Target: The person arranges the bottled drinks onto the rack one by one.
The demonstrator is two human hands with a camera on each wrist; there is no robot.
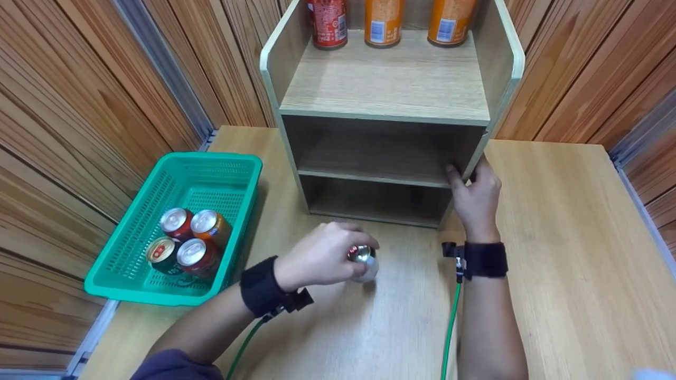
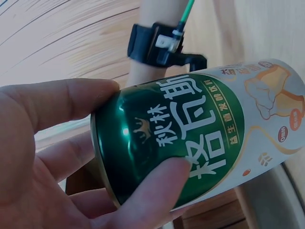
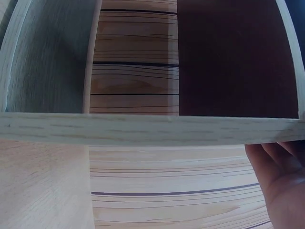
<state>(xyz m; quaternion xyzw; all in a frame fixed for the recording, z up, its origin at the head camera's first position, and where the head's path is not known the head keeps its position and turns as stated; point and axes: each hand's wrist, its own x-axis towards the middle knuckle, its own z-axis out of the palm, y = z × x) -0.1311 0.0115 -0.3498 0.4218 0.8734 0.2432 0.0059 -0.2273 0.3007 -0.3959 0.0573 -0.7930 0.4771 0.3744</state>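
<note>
My left hand grips a green and white drink can round its green end, over the table in front of the shelf unit. In the head view the can's metal end faces up, and the fingers hide much of its side. My right hand holds the right side panel of the wooden shelf unit, thumb on the inner side and fingers round the outside. The right wrist view shows the panel's front edge with the fingers behind it.
On the left, a green plastic basket holds several upright cans. The unit's top level carries a red can and two orange cans, one in the middle and one at the right. Wood-plank walls stand behind.
</note>
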